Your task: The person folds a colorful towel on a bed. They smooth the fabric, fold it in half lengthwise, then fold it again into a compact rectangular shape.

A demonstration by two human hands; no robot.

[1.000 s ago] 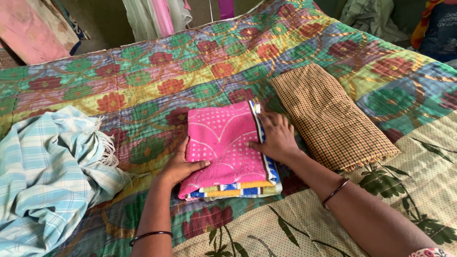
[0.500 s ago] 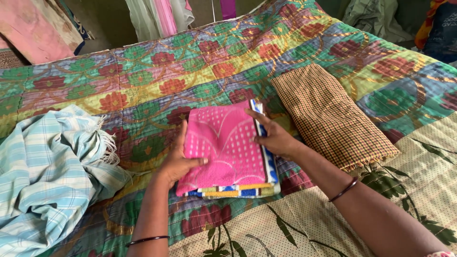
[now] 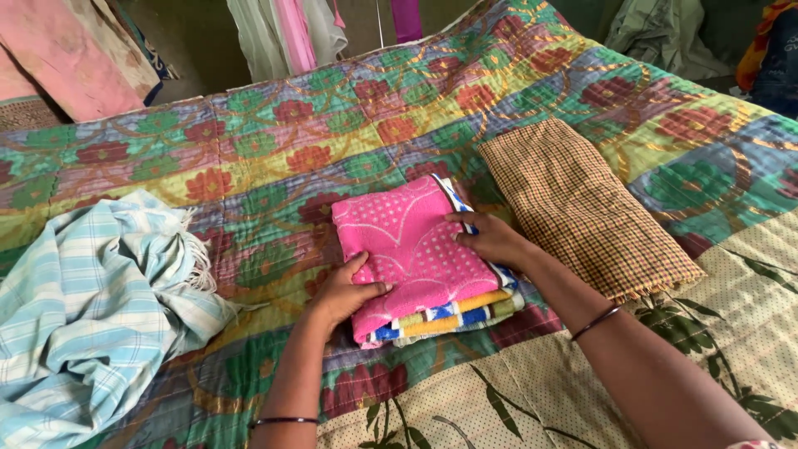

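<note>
Where the two hands meet near the middle of the bed, a folded pink towel (image 3: 411, 241) lies flat on the quilt. Its top face is bright pink terry with a pattern of small white dots and thin white curved lines. Along the near edge the stacked folds expose stripes of yellow, blue and white, and a dark blue and white border runs down the right side. The bundle is roughly rectangular and sits turned slightly, with its near right corner pointing toward the person.

The left hand (image 3: 342, 293) clasps the near left edge of the towel: the thumb lies on the pink face and the fingers are tucked under the fold. The right hand (image 3: 490, 239) rests on the right edge with fingers extended and pressed flat, thumb on top; it does not close around the cloth. Each wrist carries a thin dark bangle.

Just to the right of the towel lies a folded brown checked cloth (image 3: 582, 204), near it but apart. Well to the left lies a crumpled light blue plaid cloth (image 3: 91, 308) with a fringed edge. All rest on a multicoloured floral quilt (image 3: 274, 150)
</note>
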